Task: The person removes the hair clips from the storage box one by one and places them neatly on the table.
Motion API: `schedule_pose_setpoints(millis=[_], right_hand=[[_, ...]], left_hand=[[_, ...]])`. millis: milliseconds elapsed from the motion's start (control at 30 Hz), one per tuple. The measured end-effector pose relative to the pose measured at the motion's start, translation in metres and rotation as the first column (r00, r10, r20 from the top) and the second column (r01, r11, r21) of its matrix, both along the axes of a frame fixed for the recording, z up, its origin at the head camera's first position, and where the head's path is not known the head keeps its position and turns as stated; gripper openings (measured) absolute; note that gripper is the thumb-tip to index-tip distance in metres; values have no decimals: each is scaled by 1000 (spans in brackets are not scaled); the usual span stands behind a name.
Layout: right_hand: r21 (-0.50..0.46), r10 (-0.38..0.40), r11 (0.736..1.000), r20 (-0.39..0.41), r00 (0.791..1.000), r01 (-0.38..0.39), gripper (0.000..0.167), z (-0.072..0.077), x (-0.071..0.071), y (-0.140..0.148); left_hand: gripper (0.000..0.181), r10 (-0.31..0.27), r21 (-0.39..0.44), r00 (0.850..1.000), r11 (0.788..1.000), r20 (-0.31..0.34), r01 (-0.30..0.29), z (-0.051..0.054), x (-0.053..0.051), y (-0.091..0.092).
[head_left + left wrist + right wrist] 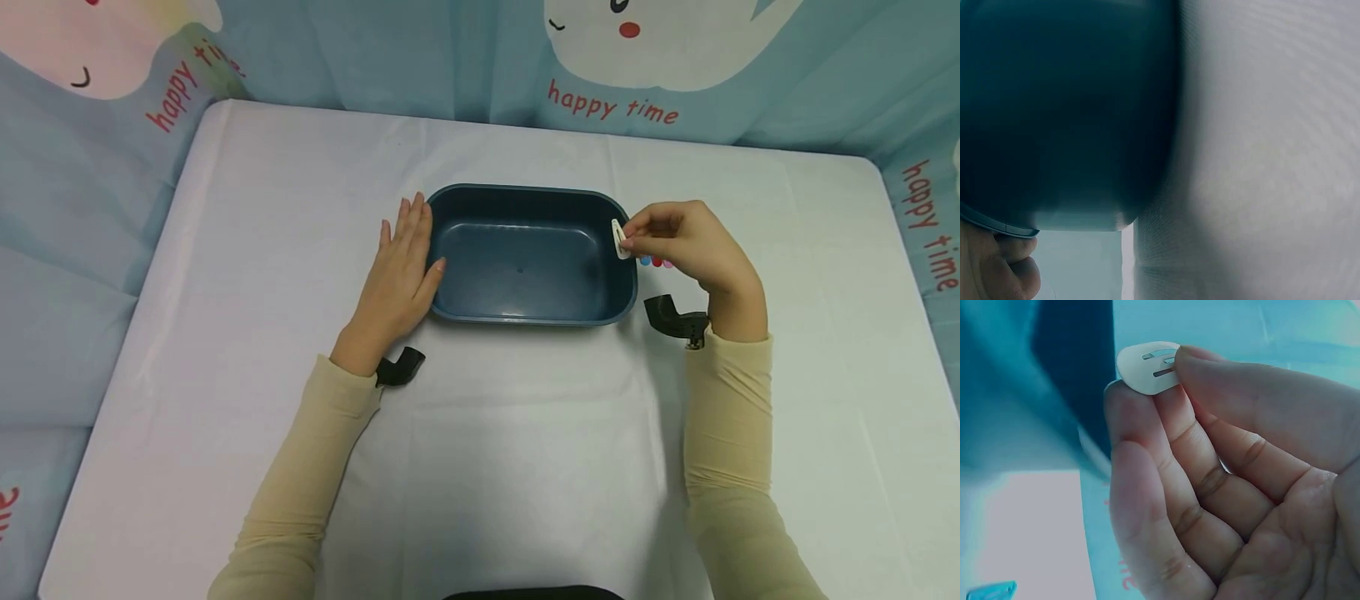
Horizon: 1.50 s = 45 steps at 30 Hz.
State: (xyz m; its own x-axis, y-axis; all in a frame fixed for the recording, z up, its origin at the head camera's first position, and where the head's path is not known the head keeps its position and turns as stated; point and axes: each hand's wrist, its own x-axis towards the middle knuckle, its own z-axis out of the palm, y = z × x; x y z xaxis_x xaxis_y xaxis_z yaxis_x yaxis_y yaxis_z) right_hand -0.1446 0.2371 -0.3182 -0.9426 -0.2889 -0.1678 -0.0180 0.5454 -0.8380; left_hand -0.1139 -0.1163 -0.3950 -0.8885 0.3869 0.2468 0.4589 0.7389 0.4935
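Note:
A dark blue rectangular basin stands on the white-covered table. My left hand lies against the basin's left end, fingers straight and thumb over the rim. In the left wrist view, the basin's wall fills much of the picture, with part of the hand at the lower left. Between thumb and fingertips my right hand pinches a white snap hair clip at the basin's right rim. Up close, the hair clip shows its slotted wide end.
Several small blue, red and pink pieces lie on the table just right of the basin, partly hidden by the right hand. Black wrist mounts stick out from both wrists. A light blue printed curtain hangs behind the table.

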Motion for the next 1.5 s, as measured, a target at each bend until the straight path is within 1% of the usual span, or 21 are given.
schedule_pose_setpoints(millis=[167, 300, 400, 567, 767, 967, 1100, 1233, 1367, 1500], right_hand=[[-59, -5, 998, 4, 1000, 5, 8, -2, 2, 8], [-76, -20, 997, 11, 1000, 21, 8, -2, 4, 13], [-69, -38, 997, 19, 999, 39, 8, -3, 6, 17], [-40, -53, 998, 7, 999, 53, 10, -6, 7, 24], [-48, -96, 994, 15, 995, 97, 8, -9, 7, 38], [-27, -188, 982, 27, 982, 189, 8, -11, 7, 55], [-49, -242, 969, 41, 969, 244, 5, -13, 8, 69], [-93, -271, 957, 53, 961, 275, 5, -14, 9, 81], [-98, -292, 951, 40, 956, 295, 12, -17, 10, 88], [-112, -318, 940, 54, 947, 322, 12, -19, 10, 93]], left_hand=[[63, -1, 3, 1000, 1000, -6, 1, 0, 0, 0], [63, -1, 5, 1000, 1000, -14, 1, 0, 0, 0], [63, -1, 5, 1000, 1000, -10, 1, 0, 0, 0], [63, -2, 7, 1000, 1000, 2, 2, 0, 0, 0], [63, -4, 8, 1000, 1000, -5, 4, -1, 0, 0], [63, -5, 11, 1000, 1000, -16, 5, -1, 0, 0], [63, -4, 7, 1000, 1000, -15, 4, 0, 0, 0], [63, -5, 7, 1000, 1000, -8, 5, 0, 0, 0], [63, -4, 9, 1000, 1000, -3, 5, 0, 0, 0], [63, -5, 11, 1000, 1000, -9, 5, -1, 0, 0]])
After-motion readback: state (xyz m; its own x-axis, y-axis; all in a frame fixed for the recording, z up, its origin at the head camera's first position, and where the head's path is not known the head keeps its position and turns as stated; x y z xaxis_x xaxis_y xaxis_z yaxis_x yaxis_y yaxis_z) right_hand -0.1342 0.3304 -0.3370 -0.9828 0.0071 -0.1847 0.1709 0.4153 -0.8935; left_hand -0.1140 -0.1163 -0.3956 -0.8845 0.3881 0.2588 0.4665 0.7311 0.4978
